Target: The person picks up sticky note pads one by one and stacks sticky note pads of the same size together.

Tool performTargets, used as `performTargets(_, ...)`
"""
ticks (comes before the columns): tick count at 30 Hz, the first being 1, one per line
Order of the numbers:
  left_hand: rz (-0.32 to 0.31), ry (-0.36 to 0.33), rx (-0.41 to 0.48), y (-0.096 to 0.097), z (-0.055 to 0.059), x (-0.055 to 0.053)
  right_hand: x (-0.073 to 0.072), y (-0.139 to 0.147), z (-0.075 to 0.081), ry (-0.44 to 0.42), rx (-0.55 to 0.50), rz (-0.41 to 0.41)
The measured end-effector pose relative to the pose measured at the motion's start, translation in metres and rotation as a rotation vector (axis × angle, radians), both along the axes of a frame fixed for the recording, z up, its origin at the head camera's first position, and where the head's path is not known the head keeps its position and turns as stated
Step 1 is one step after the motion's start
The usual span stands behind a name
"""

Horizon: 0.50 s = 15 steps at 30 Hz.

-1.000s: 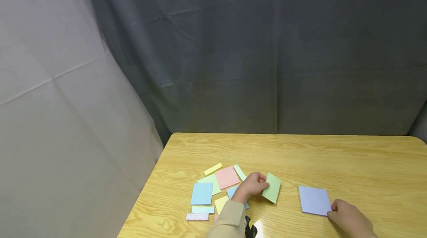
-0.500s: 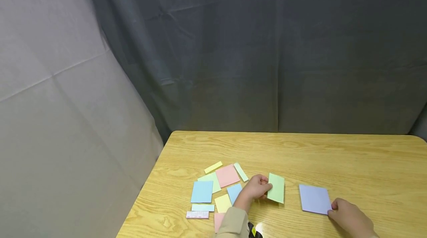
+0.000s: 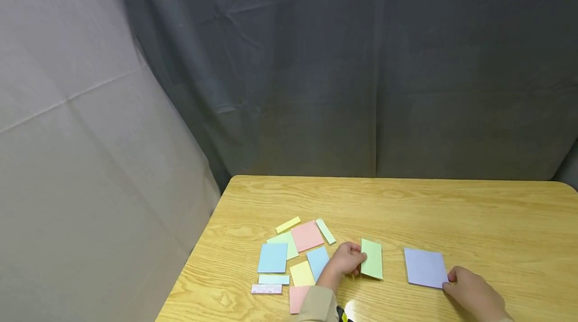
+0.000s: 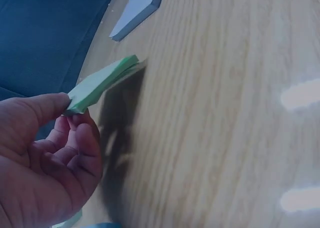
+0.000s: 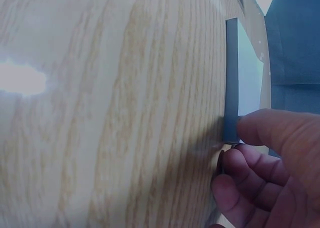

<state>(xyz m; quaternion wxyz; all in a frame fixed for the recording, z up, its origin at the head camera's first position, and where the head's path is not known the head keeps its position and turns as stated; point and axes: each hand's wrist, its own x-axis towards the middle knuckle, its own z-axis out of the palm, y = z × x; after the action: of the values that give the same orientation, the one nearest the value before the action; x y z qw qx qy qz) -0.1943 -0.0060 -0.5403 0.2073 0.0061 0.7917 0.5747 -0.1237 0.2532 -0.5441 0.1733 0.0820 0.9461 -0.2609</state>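
Observation:
My left hand [image 3: 345, 262] pinches the left edge of a green sticky note pad [image 3: 372, 259] between thumb and fingers. In the left wrist view that pad [image 4: 97, 85] is tilted above the wood, casting a shadow, and its sheets splay a little at the far end. To the right lies a larger lavender sticky note pad [image 3: 425, 268]. My right hand [image 3: 474, 292] holds its lower right corner, thumb on top and fingers at the side, as the right wrist view shows on the pad's thick edge [image 5: 231, 83].
Left of my left hand several sticky note pads lie spread: pink [image 3: 308, 235], light blue [image 3: 273, 258], yellow [image 3: 302, 274] and narrow strips such as a yellow one [image 3: 288, 224]. A patterned pink strip [image 3: 266, 289] is nearest the front. A dark curtain [image 3: 316, 71] hangs behind the wooden table [image 3: 496, 221].
My left hand has shifted slightly right and toward me with the green pad, which is turned straighter and lower. The right hand and lavender pad have hardly moved.

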Motion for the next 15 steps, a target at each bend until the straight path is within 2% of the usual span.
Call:
performTargets(8, 0.005, 0.005, -0.051, -0.0003, -0.0050, 0.0037, 0.0008, 0.0009, -0.0023, 0.035, -0.001, 0.008)
performTargets(15, -0.002, 0.042, -0.131, 0.0010, -0.0001, 0.0088, 0.0032, -0.0001, 0.0040, 0.050, -0.014, 0.020)
